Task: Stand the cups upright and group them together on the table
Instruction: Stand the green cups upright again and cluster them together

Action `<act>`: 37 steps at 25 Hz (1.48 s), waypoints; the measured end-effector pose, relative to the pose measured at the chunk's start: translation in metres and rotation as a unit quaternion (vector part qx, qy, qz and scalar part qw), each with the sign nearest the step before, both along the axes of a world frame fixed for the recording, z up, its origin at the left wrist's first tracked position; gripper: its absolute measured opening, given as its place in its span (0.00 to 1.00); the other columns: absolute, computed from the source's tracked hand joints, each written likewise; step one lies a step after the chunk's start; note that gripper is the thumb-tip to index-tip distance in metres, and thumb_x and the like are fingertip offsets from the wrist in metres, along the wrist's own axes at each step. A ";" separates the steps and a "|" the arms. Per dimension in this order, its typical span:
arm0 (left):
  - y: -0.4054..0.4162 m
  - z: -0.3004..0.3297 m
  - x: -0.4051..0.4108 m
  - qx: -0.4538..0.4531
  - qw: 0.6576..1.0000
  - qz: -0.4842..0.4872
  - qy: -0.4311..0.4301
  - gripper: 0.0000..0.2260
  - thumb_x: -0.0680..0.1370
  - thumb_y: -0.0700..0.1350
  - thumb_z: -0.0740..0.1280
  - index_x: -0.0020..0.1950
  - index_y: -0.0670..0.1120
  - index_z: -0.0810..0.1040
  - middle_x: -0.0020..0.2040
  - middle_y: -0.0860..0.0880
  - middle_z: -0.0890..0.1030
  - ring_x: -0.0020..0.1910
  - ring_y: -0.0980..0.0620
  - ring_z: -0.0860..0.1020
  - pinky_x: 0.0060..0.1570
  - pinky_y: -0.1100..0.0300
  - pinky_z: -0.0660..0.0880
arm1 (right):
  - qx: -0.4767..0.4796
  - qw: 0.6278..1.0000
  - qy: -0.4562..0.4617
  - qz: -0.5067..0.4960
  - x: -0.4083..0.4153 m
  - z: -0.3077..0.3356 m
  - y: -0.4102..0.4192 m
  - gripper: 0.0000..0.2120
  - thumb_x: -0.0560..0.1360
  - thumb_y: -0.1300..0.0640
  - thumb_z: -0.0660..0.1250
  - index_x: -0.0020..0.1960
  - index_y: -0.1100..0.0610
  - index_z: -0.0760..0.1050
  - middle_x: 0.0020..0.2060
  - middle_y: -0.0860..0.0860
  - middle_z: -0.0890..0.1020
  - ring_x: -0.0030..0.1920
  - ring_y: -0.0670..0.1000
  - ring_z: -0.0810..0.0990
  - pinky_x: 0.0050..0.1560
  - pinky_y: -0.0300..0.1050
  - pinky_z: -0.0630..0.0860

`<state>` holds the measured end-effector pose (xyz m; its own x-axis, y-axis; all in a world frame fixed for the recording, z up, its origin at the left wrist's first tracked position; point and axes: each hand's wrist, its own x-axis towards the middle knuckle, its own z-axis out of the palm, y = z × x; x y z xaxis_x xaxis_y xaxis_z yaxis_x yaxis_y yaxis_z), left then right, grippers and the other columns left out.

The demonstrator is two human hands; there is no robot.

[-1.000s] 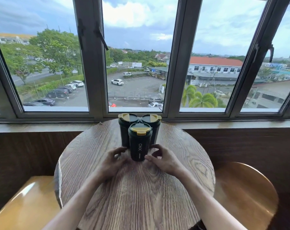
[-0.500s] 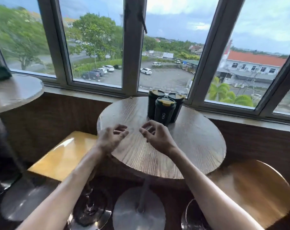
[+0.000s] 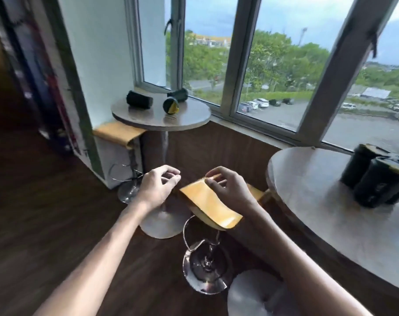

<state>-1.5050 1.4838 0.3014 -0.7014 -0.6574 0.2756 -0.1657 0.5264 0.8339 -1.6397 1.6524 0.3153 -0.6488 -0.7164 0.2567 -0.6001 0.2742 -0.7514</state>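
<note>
Both hands are empty and hang in the air over the floor: the left hand (image 3: 158,190) and the right hand (image 3: 225,190) have loosely curled fingers and hold nothing. On the near table (image 3: 308,201) at the right, the grouped cups (image 3: 376,181) stand upright, touching. On the far table (image 3: 162,117) by the window, three cups lie on their sides: the left cup (image 3: 139,100) has its long axis left to right, the middle cup (image 3: 171,105) points its yellow lid toward the camera, the back cup (image 3: 178,95) lies behind it. I think it is best to walk close first, then grip each body around the middle and tip it up.
</note>
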 end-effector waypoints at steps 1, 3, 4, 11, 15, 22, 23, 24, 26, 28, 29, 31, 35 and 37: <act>-0.022 -0.001 0.018 -0.002 1.000 0.021 0.003 0.04 0.75 0.44 0.70 0.49 0.47 0.82 0.44 0.47 0.85 0.40 0.51 0.82 0.37 0.69 0.76 | 0.007 1.000 -0.005 0.013 0.012 -0.001 -0.024 0.06 0.75 0.52 0.71 0.49 0.52 0.81 0.40 0.50 0.84 0.40 0.49 0.83 0.44 0.45 0.79; -0.065 -0.005 0.050 0.001 0.999 0.046 -0.007 0.04 0.75 0.43 0.70 0.49 0.47 0.82 0.44 0.46 0.84 0.42 0.47 0.83 0.39 0.62 0.79 | 0.012 0.999 -0.025 0.040 0.030 -0.006 -0.072 0.06 0.74 0.52 0.72 0.51 0.51 0.81 0.43 0.51 0.85 0.41 0.49 0.84 0.46 0.45 0.79; -0.087 -0.006 0.065 0.003 0.998 0.052 -0.016 0.05 0.75 0.43 0.70 0.49 0.46 0.82 0.44 0.46 0.84 0.41 0.46 0.83 0.38 0.62 0.79 | 0.010 0.998 -0.034 0.054 0.040 -0.010 -0.099 0.07 0.74 0.53 0.72 0.52 0.51 0.81 0.44 0.52 0.85 0.42 0.50 0.85 0.47 0.45 0.80; -0.242 0.025 0.111 -0.047 0.995 0.072 -0.042 0.05 0.76 0.45 0.69 0.51 0.48 0.80 0.40 0.53 0.81 0.35 0.59 0.78 0.34 0.78 0.71 | -0.018 0.996 -0.059 0.064 0.084 0.000 -0.269 0.13 0.75 0.49 0.71 0.59 0.47 0.79 0.52 0.49 0.82 0.50 0.48 0.83 0.53 0.48 0.81; -0.322 0.032 0.091 -0.065 0.995 0.058 -0.053 0.06 0.76 0.46 0.69 0.52 0.48 0.80 0.41 0.54 0.81 0.37 0.59 0.79 0.35 0.75 0.71 | -0.007 0.997 -0.054 0.051 0.071 0.010 -0.342 0.15 0.75 0.48 0.70 0.61 0.47 0.78 0.52 0.48 0.82 0.52 0.48 0.82 0.55 0.45 0.78; -0.474 0.027 -0.014 -0.080 0.995 0.011 -0.052 0.08 0.76 0.47 0.68 0.54 0.48 0.79 0.46 0.52 0.82 0.44 0.53 0.81 0.43 0.63 0.78 | 0.005 1.000 -0.019 0.019 -0.030 0.007 -0.486 0.16 0.75 0.51 0.71 0.63 0.50 0.77 0.54 0.52 0.82 0.54 0.50 0.81 0.52 0.37 0.75; -0.499 0.028 -0.033 -0.079 0.995 0.008 -0.054 0.08 0.76 0.47 0.69 0.54 0.47 0.79 0.46 0.51 0.82 0.44 0.52 0.81 0.46 0.60 0.79 | 0.009 1.000 -0.010 0.014 -0.046 0.009 -0.508 0.17 0.75 0.52 0.71 0.63 0.51 0.77 0.54 0.52 0.81 0.54 0.49 0.80 0.51 0.36 0.73; -0.525 0.029 -0.053 -0.077 0.995 0.006 -0.058 0.08 0.76 0.47 0.69 0.54 0.47 0.79 0.46 0.50 0.82 0.44 0.51 0.81 0.47 0.59 0.79 | 0.017 1.000 0.002 0.008 -0.062 0.012 -0.530 0.17 0.75 0.53 0.71 0.64 0.52 0.76 0.55 0.53 0.81 0.53 0.47 0.78 0.52 0.36 0.72; -0.581 0.030 -0.099 -0.088 0.994 0.000 -0.063 0.09 0.75 0.46 0.70 0.55 0.47 0.78 0.49 0.48 0.83 0.44 0.52 0.80 0.49 0.58 0.78 | 0.032 0.999 0.032 -0.002 -0.097 0.018 -0.578 0.19 0.75 0.54 0.72 0.64 0.53 0.76 0.56 0.54 0.81 0.53 0.46 0.76 0.55 0.39 0.70; -0.620 0.030 -0.131 -0.103 0.993 -0.006 -0.063 0.13 0.74 0.46 0.71 0.57 0.47 0.78 0.52 0.47 0.82 0.48 0.51 0.79 0.54 0.55 0.78 | 0.043 0.997 0.056 -0.010 -0.123 0.021 -0.610 0.20 0.74 0.55 0.72 0.65 0.55 0.76 0.59 0.54 0.81 0.57 0.50 0.78 0.58 0.40 0.70; -0.641 0.027 -0.150 -0.119 0.991 -0.014 -0.066 0.16 0.73 0.47 0.72 0.59 0.47 0.77 0.55 0.46 0.80 0.52 0.50 0.79 0.57 0.54 0.76 | 0.056 0.996 0.068 -0.021 -0.138 0.019 -0.628 0.22 0.73 0.54 0.73 0.66 0.54 0.75 0.60 0.54 0.80 0.60 0.52 0.77 0.61 0.42 0.70; -0.683 0.022 -0.186 -0.137 0.986 -0.033 -0.087 0.24 0.70 0.51 0.75 0.64 0.48 0.74 0.62 0.45 0.76 0.61 0.47 0.76 0.63 0.52 0.72 | 0.093 0.990 0.091 -0.052 -0.168 0.013 -0.661 0.27 0.72 0.52 0.73 0.69 0.52 0.71 0.63 0.54 0.76 0.64 0.56 0.74 0.66 0.48 0.70; -0.762 0.007 -0.256 -0.128 0.972 -0.123 -0.154 0.44 0.60 0.64 0.77 0.71 0.53 0.64 0.72 0.48 0.65 0.72 0.48 0.65 0.71 0.48 0.64 | 0.155 0.969 0.160 -0.108 -0.215 0.004 -0.719 0.38 0.70 0.47 0.74 0.75 0.49 0.62 0.71 0.56 0.67 0.71 0.59 0.65 0.70 0.56 0.67; -0.785 0.003 -0.283 -0.123 0.956 -0.194 -0.180 0.51 0.56 0.69 0.75 0.73 0.53 0.61 0.73 0.50 0.64 0.73 0.50 0.62 0.72 0.53 0.61 | 0.199 0.954 0.189 -0.118 -0.230 0.002 -0.737 0.44 0.68 0.45 0.74 0.78 0.48 0.56 0.75 0.56 0.62 0.75 0.59 0.59 0.72 0.58 0.63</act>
<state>-1.7877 0.6987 0.3040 -0.9581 -0.2743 0.0830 -0.1708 0.7790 0.6034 -1.8696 0.9150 0.3174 -0.7185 -0.6518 0.2427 -0.6945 0.6536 -0.3010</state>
